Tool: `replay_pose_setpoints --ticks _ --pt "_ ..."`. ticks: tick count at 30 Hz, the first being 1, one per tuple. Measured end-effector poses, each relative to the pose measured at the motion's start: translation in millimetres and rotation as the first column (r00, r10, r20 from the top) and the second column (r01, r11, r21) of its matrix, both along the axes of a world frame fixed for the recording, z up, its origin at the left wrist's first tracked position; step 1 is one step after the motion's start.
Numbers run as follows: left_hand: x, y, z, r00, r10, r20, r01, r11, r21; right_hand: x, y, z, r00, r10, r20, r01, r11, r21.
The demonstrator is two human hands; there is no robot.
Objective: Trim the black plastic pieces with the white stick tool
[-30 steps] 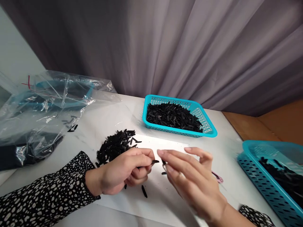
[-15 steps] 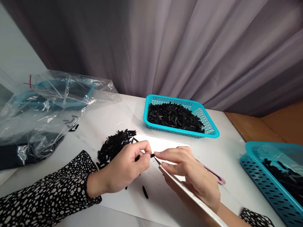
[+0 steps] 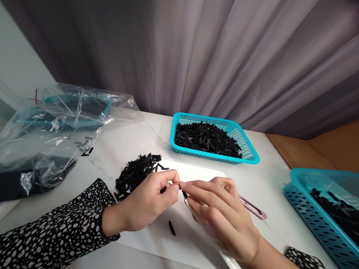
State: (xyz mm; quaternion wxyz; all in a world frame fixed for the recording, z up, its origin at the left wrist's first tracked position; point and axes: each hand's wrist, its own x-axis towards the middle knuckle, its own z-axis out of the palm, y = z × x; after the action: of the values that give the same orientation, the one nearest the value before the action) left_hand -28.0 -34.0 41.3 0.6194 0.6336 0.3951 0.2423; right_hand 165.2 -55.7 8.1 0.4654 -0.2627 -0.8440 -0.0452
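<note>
Our left hand (image 3: 146,203) pinches one small black plastic piece (image 3: 163,189); our right hand (image 3: 221,213) clamps a thin metal blade (image 3: 185,194) against it. Beyond the grip, the unprocessed black pile (image 3: 134,173) remains large; the turquoise mesh basket (image 3: 246,147) is partly filled.

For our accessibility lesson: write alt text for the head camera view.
Two hands meet over a white sheet: the left hand pinches a small black piece, the right hand holds a thin tool at it. Behind lie a black pile and a turquoise basket.
</note>
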Motion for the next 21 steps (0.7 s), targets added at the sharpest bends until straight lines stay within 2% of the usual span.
replay_pose_setpoints --ticks 2,4,7,9,10,12,14,16,19,21 --pt "1 -1 0.9 0.998 0.008 0.067 0.001 0.993 -0.121 1 -3 3.7 0.996 -0.011 0.084 0.007 0.999 0.053" --pt "2 -3 2.8 0.99 0.041 0.138 0.002 0.954 -0.3 -1 -4 7.2 0.996 -0.048 0.078 0.042 0.996 0.078" --pt "4 -5 6.2 0.978 0.072 0.197 0.051 0.829 -0.557 -4 -5 10.6 0.995 -0.103 -0.005 0.103 0.993 0.049" --pt "6 -6 7.4 0.976 0.073 0.205 0.074 0.776 -0.627 -5 -3 9.8 0.986 -0.158 -0.057 0.157 0.987 -0.03" --pt "6 -6 7.3 0.976 0.08 0.203 0.066 0.778 -0.624 -4 -2 8.0 0.977 -0.192 -0.089 0.185 0.98 -0.078" --pt "7 -7 5.7 0.977 0.092 0.191 0.026 0.843 -0.537 -1 0 2.3 0.953 -0.241 -0.183 0.21 0.962 -0.177" --pt "6 -6 2.8 0.982 0.074 0.172 -0.005 0.93 -0.368 1 0 -4.6 0.919 -0.223 -0.325 0.139 0.955 -0.261" --pt "4 -6 -0.3 0.991 0.04 0.13 -0.012 0.979 -0.204 1 0 -10.0 0.868 -0.203 -0.453 0.028 0.932 -0.362" --pt "2 -5 -3.3 0.998 0.021 0.065 -0.015 0.997 -0.08 0 -4 -12.2 0.834 -0.212 -0.51 -0.065 0.879 -0.472" --pt "1 -5 -3.6 0.998 0.024 0.051 -0.021 0.999 -0.045 -1 -6 -10.5 0.859 -0.167 -0.484 -0.088 0.883 -0.462"
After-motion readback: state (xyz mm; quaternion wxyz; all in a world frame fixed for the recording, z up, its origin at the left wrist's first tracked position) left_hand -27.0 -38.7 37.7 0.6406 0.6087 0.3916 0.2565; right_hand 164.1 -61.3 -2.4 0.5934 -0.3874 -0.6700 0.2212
